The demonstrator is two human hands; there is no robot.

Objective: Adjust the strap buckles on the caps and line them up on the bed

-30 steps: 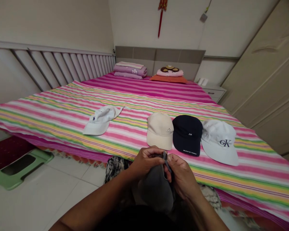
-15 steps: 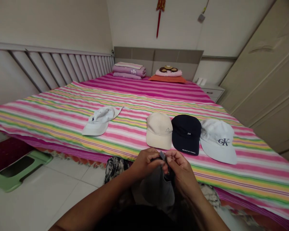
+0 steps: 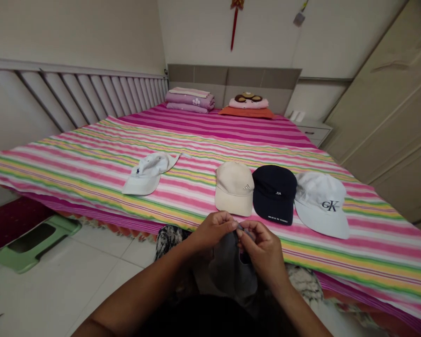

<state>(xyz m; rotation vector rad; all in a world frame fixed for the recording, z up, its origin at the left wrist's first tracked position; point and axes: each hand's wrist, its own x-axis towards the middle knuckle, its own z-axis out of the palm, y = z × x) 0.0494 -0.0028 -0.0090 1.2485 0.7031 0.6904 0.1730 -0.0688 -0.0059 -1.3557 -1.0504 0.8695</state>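
My left hand [image 3: 212,231] and my right hand [image 3: 261,248] meet in front of me, both pinched on the back strap of a grey cap [image 3: 231,269] that hangs between them over my lap. Just beyond, on the striped bedspread [image 3: 91,164], three caps lie in a row: a beige cap [image 3: 235,188], a navy cap [image 3: 274,194] and a white cap [image 3: 321,203] with dark letters. Farther left lies another white cap [image 3: 147,173], crumpled.
Folded bedding [image 3: 189,99] and a pillow [image 3: 247,106] sit by the headboard. A green stool [image 3: 31,241] stands on the tiled floor at left. A nightstand [image 3: 312,131] and wardrobe doors [image 3: 389,103] line the right side. A slatted rail [image 3: 91,91] runs along the left wall.
My fingers have shifted slightly on the grey cap's strap, the hands drawing a little closer together. The caps on the bed have not moved.
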